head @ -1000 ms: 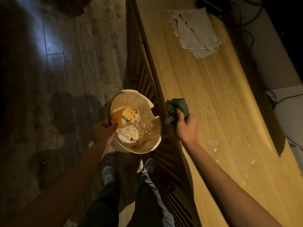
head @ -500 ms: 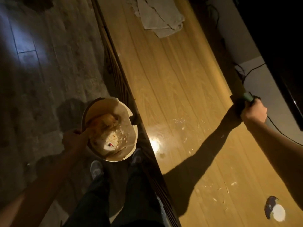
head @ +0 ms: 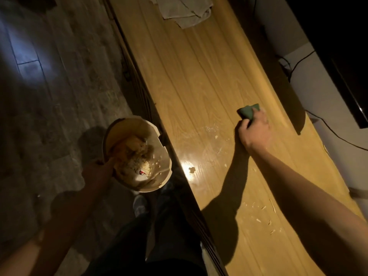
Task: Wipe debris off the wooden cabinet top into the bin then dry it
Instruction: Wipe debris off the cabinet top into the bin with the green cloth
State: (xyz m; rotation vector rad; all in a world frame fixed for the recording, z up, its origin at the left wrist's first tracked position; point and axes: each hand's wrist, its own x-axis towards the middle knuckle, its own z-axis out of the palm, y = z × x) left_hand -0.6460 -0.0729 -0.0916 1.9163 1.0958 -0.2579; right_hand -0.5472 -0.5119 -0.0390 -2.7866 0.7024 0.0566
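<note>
We see the right hand [head: 253, 130] out over the wooden cabinet top [head: 191, 80], its fingers curled round a green cloth [head: 248, 111] that sticks out ahead of the knuckles and lies on the surface toward its far side. Pale debris [head: 217, 137] lies scattered on the surface just to the near-left of that hand, between it and the front edge, with one crumb [head: 191, 169] beside a bright glare spot, and more flakes [head: 264, 213] sit further back along the forearm. Our left hand [head: 99, 170] grips the near rim of the bin [head: 127, 124], thumb hooked over the edge, holding it just beside the cabinet's front edge and below the level of the surface; inside the bin we make out crumpled yellowish waste and white bits. A grey towel [head: 187, 11] lies rumpled at the far end of the surface, well apart from both hands. Dark trousers and a shoe [head: 140, 204] show below the bin on the floor [head: 49, 96].
</note>
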